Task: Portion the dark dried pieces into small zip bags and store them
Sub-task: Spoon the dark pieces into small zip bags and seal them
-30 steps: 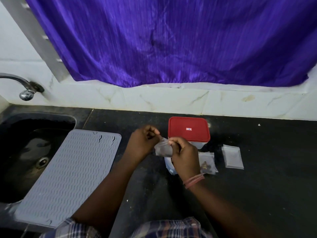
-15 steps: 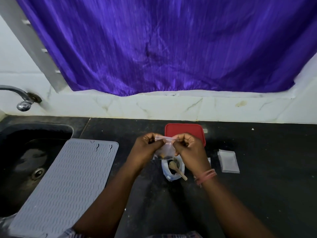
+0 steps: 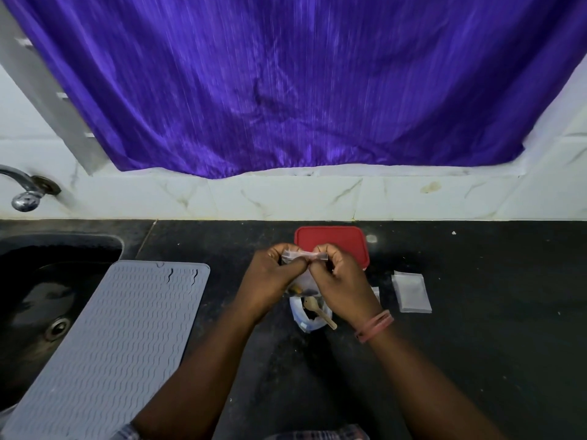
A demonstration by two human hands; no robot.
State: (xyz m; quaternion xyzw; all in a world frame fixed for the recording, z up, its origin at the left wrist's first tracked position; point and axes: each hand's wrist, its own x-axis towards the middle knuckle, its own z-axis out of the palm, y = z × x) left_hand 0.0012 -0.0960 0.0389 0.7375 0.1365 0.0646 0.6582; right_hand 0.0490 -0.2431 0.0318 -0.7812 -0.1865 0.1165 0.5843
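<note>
A small clear zip bag (image 3: 305, 256) hangs upright between both hands, with dark dried pieces showing at its bottom. My left hand (image 3: 271, 281) pinches the left end of its zip strip. My right hand (image 3: 341, 281) pinches the right end, thumbs touching at the middle. Below the hands lies an open clear bag (image 3: 309, 315) of dark pieces with a small wooden spoon (image 3: 319, 309) in it. A red-lidded container (image 3: 332, 241) stands just behind the hands. A flat empty zip bag (image 3: 411, 292) lies to the right on the black counter.
A grey ribbed mat (image 3: 108, 344) lies at the left, partly over the dark sink (image 3: 38, 296). A metal tap (image 3: 27, 188) sticks out above the sink. White tiles and a purple curtain (image 3: 286, 84) back the counter. Another bag's edge (image 3: 375, 293) peeks out beside my right wrist.
The small bag has gone from held loosely at its mouth to stretched upright by its zip strip. My fingers have closed in toward the strip's middle. The camera tilted up.
</note>
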